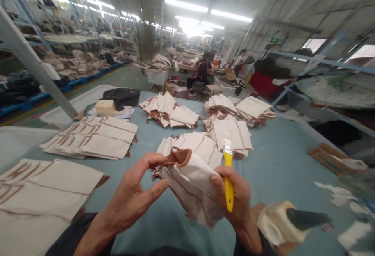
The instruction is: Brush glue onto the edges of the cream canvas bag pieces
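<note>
My right hand (234, 193) closes around a flat paintbrush (229, 182) with a yellow handle, bristles pointing up and away. The same hand grips the right side of a cream fabric piece (196, 174) with a brown inner side. This piece is raised, its brown top edge (183, 157) curling open. At its left, my left hand (134, 189) has thumb and index finger spread apart; the index fingertip touches the brown edge. The other left fingers are mostly hidden. Just beyond lies a stack of similar cream pieces (202, 143), partly covered by the raised one.
More cream stacks lie on the blue-green table (272, 166), left (102, 139) and far side (221, 104). A cut-open plastic container (281, 223) stands near right, a yellowish block (109, 107) far left. A cardboard box (336, 158) is at right. A person (203, 68) sits beyond the table.
</note>
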Demonstrator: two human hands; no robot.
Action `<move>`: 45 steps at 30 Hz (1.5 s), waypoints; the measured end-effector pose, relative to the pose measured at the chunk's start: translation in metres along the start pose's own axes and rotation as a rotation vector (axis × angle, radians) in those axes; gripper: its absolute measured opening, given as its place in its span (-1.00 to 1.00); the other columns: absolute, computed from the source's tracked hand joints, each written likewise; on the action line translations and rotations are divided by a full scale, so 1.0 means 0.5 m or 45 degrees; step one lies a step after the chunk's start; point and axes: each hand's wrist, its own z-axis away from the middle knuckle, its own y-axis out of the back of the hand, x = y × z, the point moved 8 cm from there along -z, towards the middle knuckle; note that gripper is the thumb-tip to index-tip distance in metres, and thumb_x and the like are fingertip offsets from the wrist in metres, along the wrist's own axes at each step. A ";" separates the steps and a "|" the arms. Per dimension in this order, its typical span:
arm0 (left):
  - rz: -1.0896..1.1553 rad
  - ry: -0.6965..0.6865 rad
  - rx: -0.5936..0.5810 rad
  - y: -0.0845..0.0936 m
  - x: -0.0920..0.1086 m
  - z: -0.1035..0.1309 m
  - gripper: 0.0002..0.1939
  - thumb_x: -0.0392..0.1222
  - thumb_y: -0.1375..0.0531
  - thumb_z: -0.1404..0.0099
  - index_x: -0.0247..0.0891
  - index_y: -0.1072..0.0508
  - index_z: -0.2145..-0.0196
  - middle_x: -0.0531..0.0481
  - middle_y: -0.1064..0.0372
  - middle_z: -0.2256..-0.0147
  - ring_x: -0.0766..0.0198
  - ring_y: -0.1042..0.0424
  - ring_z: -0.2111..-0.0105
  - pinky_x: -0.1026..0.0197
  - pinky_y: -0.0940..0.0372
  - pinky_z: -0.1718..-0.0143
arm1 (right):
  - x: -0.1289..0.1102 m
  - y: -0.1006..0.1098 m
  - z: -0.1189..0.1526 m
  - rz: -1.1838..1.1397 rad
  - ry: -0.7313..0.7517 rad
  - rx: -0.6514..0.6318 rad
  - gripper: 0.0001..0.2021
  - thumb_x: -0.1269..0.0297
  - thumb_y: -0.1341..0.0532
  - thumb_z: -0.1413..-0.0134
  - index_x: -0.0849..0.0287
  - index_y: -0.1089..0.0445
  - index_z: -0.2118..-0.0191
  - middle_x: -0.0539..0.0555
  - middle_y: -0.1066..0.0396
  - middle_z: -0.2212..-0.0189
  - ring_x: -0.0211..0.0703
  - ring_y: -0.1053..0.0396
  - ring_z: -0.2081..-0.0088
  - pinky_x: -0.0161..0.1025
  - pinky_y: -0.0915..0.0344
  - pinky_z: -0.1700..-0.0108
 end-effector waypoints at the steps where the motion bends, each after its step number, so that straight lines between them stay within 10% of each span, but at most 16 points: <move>1: 0.008 -0.001 -0.026 -0.009 0.001 0.001 -0.72 -0.20 -0.35 -0.29 -0.15 -0.58 0.03 -0.06 -0.63 0.08 0.12 -0.61 0.09 0.20 -0.48 0.04 | -0.001 0.002 0.003 0.008 0.007 -0.011 -0.72 0.14 -0.22 -0.42 0.09 -0.44 0.36 -0.06 -0.44 0.60 -0.25 -0.32 0.65 -0.33 -0.25 0.60; 10: 0.253 0.208 -0.464 -0.110 0.010 0.025 -0.79 -0.20 -0.16 -0.38 -0.20 -0.51 0.41 0.06 -0.48 0.47 0.25 -0.41 0.48 0.31 -0.29 0.45 | 0.030 -0.010 0.040 -0.044 -0.143 -0.137 -0.74 0.16 -0.20 -0.43 0.12 -0.43 0.33 -0.08 -0.42 0.57 -0.28 -0.32 0.61 -0.36 -0.23 0.56; 19: 0.381 0.358 -0.579 -0.135 0.007 0.078 -0.72 -0.11 -0.13 -0.46 -0.21 -0.60 0.30 -0.05 -0.56 0.35 0.12 -0.50 0.34 0.21 -0.42 0.28 | 0.117 -0.007 0.091 -0.327 -0.585 -0.059 -0.71 -0.02 -0.17 -0.43 0.11 -0.43 0.08 -0.02 -0.55 0.49 -0.18 -0.47 0.48 -0.28 -0.39 0.37; 27: 0.049 0.270 -0.396 -0.100 0.020 0.123 -0.73 -0.20 -0.13 -0.44 -0.18 -0.63 0.31 0.00 -0.59 0.38 0.17 -0.58 0.38 0.28 -0.42 0.32 | 0.037 0.094 0.106 -0.648 -0.715 0.229 -0.40 -0.29 -0.07 -0.40 0.18 -0.58 0.10 -0.11 -0.15 0.71 -0.27 -0.08 0.69 -0.33 0.00 0.64; 35: -0.144 -0.151 -0.161 -0.072 0.083 0.146 -0.70 -0.45 -0.11 -0.35 -0.17 -0.36 0.50 0.09 -0.36 0.56 0.32 -0.39 0.58 0.34 -0.27 0.50 | -0.064 0.064 0.123 -0.851 -0.683 0.171 -0.67 0.09 -0.21 -0.46 0.10 -0.57 0.32 -0.09 -0.26 0.70 -0.33 -0.20 0.71 -0.43 -0.06 0.69; 45: -0.175 -0.265 -0.123 -0.073 0.093 0.167 -0.67 -0.56 -0.09 -0.35 -0.18 -0.38 0.44 0.04 -0.44 0.52 0.29 -0.45 0.53 0.33 -0.32 0.47 | -0.085 0.034 0.151 -0.872 -0.773 0.101 -0.63 0.03 -0.20 -0.45 0.11 -0.50 0.37 -0.14 -0.18 0.76 -0.37 -0.07 0.77 -0.45 0.08 0.74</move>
